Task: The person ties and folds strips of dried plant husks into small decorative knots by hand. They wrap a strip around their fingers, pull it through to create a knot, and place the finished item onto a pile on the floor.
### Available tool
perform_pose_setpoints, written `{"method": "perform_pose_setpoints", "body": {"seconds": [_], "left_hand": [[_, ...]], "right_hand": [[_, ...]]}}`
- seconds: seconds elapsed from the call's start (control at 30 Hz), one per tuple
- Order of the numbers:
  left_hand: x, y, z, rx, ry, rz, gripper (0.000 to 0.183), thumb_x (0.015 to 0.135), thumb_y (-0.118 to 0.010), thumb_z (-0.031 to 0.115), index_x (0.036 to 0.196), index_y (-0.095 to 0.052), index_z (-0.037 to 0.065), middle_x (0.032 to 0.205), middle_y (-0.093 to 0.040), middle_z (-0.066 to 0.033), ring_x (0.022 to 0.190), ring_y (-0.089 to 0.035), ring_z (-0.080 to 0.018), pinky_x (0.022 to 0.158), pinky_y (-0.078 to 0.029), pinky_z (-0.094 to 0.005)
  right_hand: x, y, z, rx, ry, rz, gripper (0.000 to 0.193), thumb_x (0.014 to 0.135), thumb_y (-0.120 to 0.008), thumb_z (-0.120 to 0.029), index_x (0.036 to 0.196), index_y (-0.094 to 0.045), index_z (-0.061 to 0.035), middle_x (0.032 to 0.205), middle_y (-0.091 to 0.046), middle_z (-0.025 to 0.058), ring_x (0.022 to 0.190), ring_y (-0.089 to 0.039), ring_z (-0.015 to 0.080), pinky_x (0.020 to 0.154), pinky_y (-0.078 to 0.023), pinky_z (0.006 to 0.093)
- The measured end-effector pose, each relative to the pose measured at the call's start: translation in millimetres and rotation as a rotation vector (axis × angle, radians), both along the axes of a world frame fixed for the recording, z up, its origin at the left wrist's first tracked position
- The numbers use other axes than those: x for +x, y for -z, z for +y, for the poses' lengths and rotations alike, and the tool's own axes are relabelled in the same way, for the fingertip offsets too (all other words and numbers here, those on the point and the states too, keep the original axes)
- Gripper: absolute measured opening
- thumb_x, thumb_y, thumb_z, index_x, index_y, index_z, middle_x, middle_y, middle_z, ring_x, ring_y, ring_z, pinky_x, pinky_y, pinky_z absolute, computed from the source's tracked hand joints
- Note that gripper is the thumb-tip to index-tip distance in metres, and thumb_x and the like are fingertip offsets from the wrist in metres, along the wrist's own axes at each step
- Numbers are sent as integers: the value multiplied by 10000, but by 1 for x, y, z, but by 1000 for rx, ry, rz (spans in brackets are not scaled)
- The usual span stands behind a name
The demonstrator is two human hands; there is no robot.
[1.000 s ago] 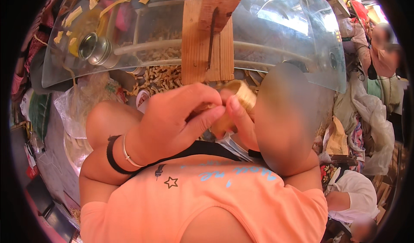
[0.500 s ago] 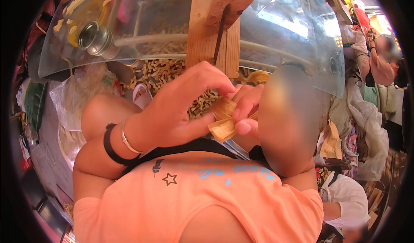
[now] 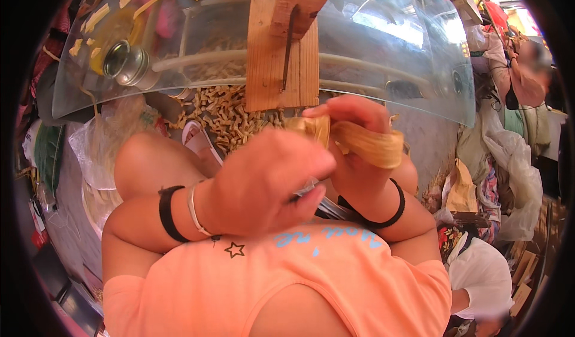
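Note:
My right hand [image 3: 358, 124] is closed on a flat, pliable yellow-tan strip [image 3: 377, 145]. One part of the strip bends around in a loop beside the wrist, and a folded part shows at the fingertips. My left hand [image 3: 269, 178] is nearer my body, its fingers curled and smeared by motion. A small shiny bit [image 3: 306, 188] shows between its thumb and forefinger; whether the hand grips it is unclear. Just beyond my hands, a wooden stand [image 3: 281, 85] with a thin dark metal piece sits on the glass tabletop [image 3: 383, 61].
Several yellow strips [image 3: 96, 17] and a glass jar [image 3: 124, 63] sit at the tabletop's left. Small knotted pieces [image 3: 224, 112] are heaped below its near edge. Plastic bags [image 3: 515, 175] hang at right. Two other people, one in pink [image 3: 530, 85] and one in white [image 3: 479, 277], are at right.
My left hand has come away from the strip and moved toward my body, its fingers curling. My right hand has turned, and the strip now loops over beside it. The view has shifted slightly.

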State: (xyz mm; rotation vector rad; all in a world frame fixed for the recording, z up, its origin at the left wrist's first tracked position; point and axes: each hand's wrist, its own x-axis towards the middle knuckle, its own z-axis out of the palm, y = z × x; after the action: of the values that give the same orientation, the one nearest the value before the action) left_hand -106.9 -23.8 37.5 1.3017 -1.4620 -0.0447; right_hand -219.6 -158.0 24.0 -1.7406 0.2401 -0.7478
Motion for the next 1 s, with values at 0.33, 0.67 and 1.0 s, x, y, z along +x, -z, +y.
{"method": "perform_pose_setpoints", "body": {"seconds": [0.33, 0.67, 1.0], "left_hand": [[27, 3, 2, 251, 184, 188, 131, 890, -646, 67, 979, -576, 0, 790, -532, -117, 662, -529, -276, 584, -449, -353], [60, 4, 30, 366, 225, 214, 148, 870, -682, 128, 878, -615, -4, 792, -584, -113, 647, -558, -282, 561, -442, -348], [31, -3, 7, 284, 124, 96, 470, 762, -752, 39, 1163, -511, -12, 870, -653, -109, 773, -646, -211, 644, -487, -288]], "right_hand": [[-1, -11, -9, -395, -147, -46, 376, 765, -710, 57, 1098, -568, -48, 952, -638, 104, 786, -635, 262, 677, -522, 342], [-15, -36, -39, -324, -241, 202, 392, 1005, -513, -268, 729, -574, 2, 704, -582, 106, 613, -554, 216, 566, -422, 306], [-6, -36, -36, -176, -358, 302, 161, 992, -511, -98, 907, -609, -2, 815, -562, 99, 636, -516, 190, 578, -422, 289]]}}
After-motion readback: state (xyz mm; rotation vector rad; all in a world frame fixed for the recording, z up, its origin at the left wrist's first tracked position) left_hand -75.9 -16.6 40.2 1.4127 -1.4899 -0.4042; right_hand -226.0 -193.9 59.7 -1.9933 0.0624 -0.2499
